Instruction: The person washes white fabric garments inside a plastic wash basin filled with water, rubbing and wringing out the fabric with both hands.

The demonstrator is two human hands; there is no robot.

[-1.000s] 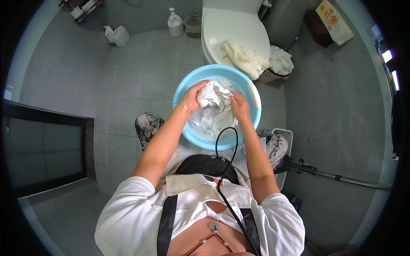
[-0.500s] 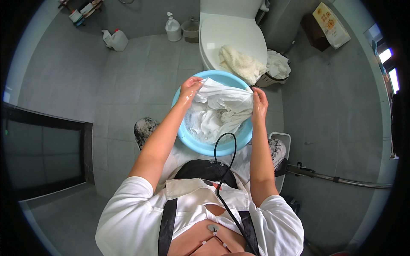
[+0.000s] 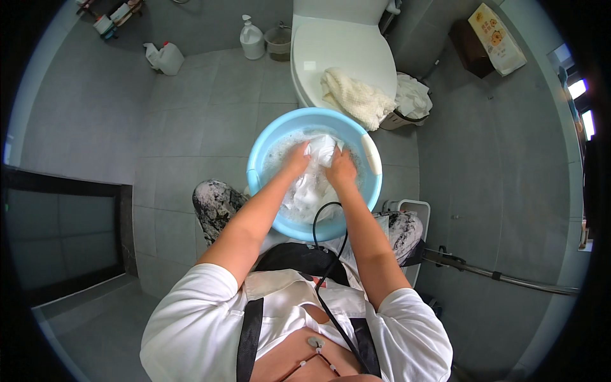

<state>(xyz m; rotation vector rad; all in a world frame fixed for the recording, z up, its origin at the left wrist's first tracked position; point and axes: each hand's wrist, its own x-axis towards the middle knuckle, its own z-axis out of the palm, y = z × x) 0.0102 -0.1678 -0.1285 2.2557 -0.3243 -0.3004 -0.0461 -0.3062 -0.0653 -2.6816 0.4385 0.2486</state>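
A round light-blue basin [image 3: 262,137] of sudsy water stands in front of me, between my knees. In it lies a wet white cloth garment [image 3: 310,191], partly under the suds and bunched up between my hands. My left hand [image 3: 297,158] grips the cloth on its left side, fingers closed round a fold. My right hand [image 3: 342,167] is closed on the same cloth at its right side, close to the left one. Fingertips of both hands are partly hidden by fabric and foam. A black cord [image 3: 347,239] loops from my chest over the basin's near rim.
A white toilet [image 3: 344,48] with a cream knitted cloth [image 3: 356,95] on its lid stands beyond the basin. Right of it is a bin [image 3: 407,119] holding white stuff. A pump bottle [image 3: 252,43], a small bucket [image 3: 279,42] and a jug [image 3: 167,59] line the far wall.
Both hands have come down and inward from the basin's rim, bringing the stretched cloth down into the suds and bunching it. The basin's right rim, with a whitish grip, is now uncovered.
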